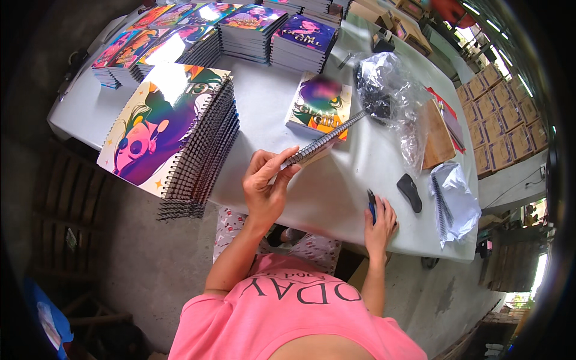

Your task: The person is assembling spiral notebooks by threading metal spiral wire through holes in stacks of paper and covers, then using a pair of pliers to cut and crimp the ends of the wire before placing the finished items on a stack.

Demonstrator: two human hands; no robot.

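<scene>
- We see a person in a pink shirt at a white worktop [336,192], the left hand [264,186] lifting a spiral-bound notebook [327,139] edge-on above the near half of the table, its black wire coil facing the camera.
- The left fingers are closed around the notebook's near end, thumb on top; the far end points toward the far right corner.
- The right hand [379,225] rests at the near edge of the worktop, fingers curled narrowly on blue-handled pliers [372,207], tips pointing away from the body.
- In our judgement, the work on the coil goes best with the notebook held level and steady and the pliers brought to the wire's end rather than the book swung toward the tool.
- A second notebook with a purple and orange cover [321,108] lies flat under the raised one, near the middle of the worktop.
- A tall stack of bound notebooks [180,132] overhangs the near left edge; we judge it easy to nudge with a left elbow.
- Right of the raised book sit a clear plastic bag [390,90] of dark parts, a brown board [437,135], a small black object [410,192] and a white bag [456,201] at the near right corner.
- The barest stretch of worktop lies between the 2 hands, along the near edge.
- More stacks [252,30] line the far edge.
</scene>
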